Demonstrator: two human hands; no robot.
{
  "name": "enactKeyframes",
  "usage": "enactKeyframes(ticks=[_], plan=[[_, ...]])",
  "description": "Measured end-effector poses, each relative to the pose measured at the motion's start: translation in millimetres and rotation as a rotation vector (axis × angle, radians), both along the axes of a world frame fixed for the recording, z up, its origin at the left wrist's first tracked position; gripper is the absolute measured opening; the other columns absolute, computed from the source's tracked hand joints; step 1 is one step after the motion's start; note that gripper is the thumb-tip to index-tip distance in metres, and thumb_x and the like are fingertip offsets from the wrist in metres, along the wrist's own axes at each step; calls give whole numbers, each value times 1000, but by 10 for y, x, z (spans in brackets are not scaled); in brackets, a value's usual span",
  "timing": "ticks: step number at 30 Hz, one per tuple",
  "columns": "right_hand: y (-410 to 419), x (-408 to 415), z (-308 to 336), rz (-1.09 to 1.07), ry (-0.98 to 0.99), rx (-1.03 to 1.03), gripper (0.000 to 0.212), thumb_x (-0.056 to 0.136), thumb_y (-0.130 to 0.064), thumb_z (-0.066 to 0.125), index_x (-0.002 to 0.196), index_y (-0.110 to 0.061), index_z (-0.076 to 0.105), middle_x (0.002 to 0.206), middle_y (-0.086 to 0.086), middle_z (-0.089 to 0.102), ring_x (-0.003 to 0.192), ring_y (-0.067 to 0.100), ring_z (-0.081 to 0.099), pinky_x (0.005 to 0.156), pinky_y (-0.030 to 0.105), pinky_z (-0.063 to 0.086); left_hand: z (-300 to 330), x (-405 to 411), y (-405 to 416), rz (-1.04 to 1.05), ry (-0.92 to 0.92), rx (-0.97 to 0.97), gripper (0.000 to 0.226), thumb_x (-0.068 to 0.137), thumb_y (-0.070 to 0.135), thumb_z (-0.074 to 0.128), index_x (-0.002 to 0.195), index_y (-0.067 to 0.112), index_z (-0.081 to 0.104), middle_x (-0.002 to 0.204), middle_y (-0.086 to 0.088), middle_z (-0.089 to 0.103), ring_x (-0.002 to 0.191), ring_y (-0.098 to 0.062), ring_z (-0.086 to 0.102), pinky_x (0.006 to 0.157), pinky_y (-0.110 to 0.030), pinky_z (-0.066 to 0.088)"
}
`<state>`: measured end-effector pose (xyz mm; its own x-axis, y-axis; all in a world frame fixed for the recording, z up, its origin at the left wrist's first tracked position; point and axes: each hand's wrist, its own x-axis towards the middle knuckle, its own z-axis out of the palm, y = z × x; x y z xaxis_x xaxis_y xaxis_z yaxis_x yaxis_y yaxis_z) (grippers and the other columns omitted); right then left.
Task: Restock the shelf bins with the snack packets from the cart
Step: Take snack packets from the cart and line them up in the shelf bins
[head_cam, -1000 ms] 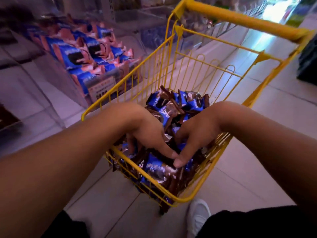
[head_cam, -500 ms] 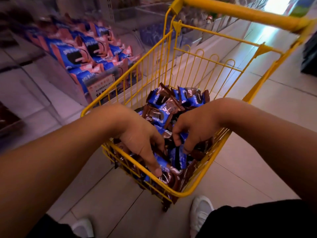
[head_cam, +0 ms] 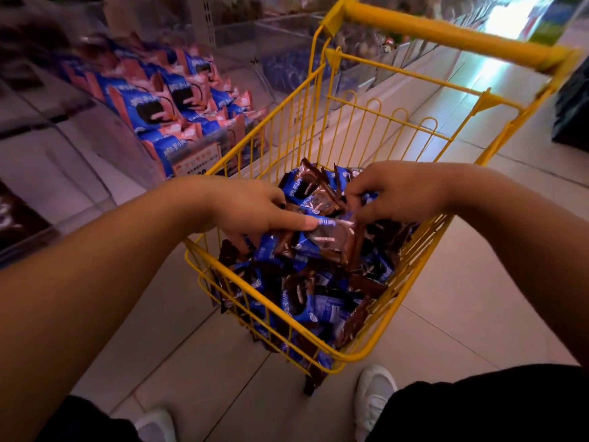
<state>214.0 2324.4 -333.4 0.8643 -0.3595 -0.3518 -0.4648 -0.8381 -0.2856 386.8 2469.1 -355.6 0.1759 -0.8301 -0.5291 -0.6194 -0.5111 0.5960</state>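
A small yellow wire cart stands in front of me, filled with several blue-and-brown snack packets. Both hands are over the cart, lifted above the pile. My left hand and my right hand together hold a bunch of packets between them, fingers closed on the wrappers. At the left, clear shelf bins hold blue-and-pink packets behind a price label.
More clear bins run along the shelf toward the back. The cart's yellow handle is at the far end. My white shoes stand on the tiled floor just below the cart. A dark object sits at the right edge.
Both hands have risen out of the pile and moved toward the far part of the cart, now gripping a bunch of packets between them. The view has tilted down slightly.
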Motion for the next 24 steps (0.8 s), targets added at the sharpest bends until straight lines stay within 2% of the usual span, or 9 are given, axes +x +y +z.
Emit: enactKeyframes(ticks=[3, 7, 10, 12, 15, 18, 21, 22, 24], plan=[[-33, -44, 65, -145, -157, -11, 26, 88, -16, 65, 66, -9, 54, 86, 24, 60, 73, 27, 54, 69, 47, 50, -127, 96, -57, 157, 20, -87, 24, 90, 38, 67, 93, 15, 61, 97, -12, 67, 83, -27, 73, 70, -41, 63], [-21, -48, 61, -314, -301, -6, 26, 84, -14, 63, 67, 3, 54, 74, 22, 52, 67, 20, 51, 57, 34, 45, -239, 138, -93, 148, -69, -99, 10, 93, 28, 65, 89, 19, 63, 95, -10, 68, 81, -22, 72, 65, -34, 62], [7, -34, 69, -521, -494, 303, 17, 81, -10, 63, 76, 7, 61, 75, 21, 59, 59, 21, 64, 45, 24, 50, -251, 114, -81, 155, -90, -75, 12, 94, 35, 63, 91, 24, 60, 96, -4, 65, 86, -18, 68, 54, -27, 57], [41, -13, 47, -564, -459, 516, 15, 85, -9, 63, 87, 5, 63, 86, 24, 66, 66, 29, 71, 50, 30, 57, -253, 88, -56, 99, -52, -8, 28, 86, 47, 68, 104, 28, 59, 101, 3, 59, 91, -17, 64, 55, -29, 59], [97, 39, -39, -524, -237, 571, 15, 90, -15, 63, 101, -4, 64, 100, 20, 71, 85, 35, 75, 66, 41, 63, -243, 53, -42, -56, -68, 65, 59, 74, 45, 81, 125, 35, 52, 112, 8, 52, 99, -20, 59, 64, -33, 63], [106, 83, -76, -528, -174, 658, 16, 93, -14, 61, 103, -10, 73, 96, 11, 76, 87, 27, 76, 61, 31, 61, -243, 54, -49, -104, -142, -41, 41, 80, 39, 78, 115, 31, 58, 113, 5, 61, 96, -17, 62, 67, -33, 60], [63, 62, -72, -595, -185, 674, 20, 96, -15, 60, 111, -6, 69, 103, 19, 73, 89, 33, 75, 60, 31, 60, -222, 97, -67, -45, -220, -240, 10, 90, 42, 66, 98, 35, 66, 98, 9, 65, 86, -10, 60, 65, -26, 44], [54, 50, -66, -619, -186, 691, 21, 96, -15, 60, 113, -5, 68, 105, 20, 72, 87, 35, 75, 58, 31, 59, -207, 106, -69, -9, -228, -307, 6, 93, 40, 63, 92, 36, 67, 96, 10, 66, 86, -10, 61, 66, -25, 42], [52, 30, -63, -652, -186, 742, 21, 97, -16, 61, 113, -5, 67, 101, 19, 74, 79, 34, 75, 54, 30, 58, -188, 114, -76, 49, -265, -450, 15, 95, 35, 61, 82, 36, 69, 89, 12, 69, 85, -8, 62, 64, -22, 42]])
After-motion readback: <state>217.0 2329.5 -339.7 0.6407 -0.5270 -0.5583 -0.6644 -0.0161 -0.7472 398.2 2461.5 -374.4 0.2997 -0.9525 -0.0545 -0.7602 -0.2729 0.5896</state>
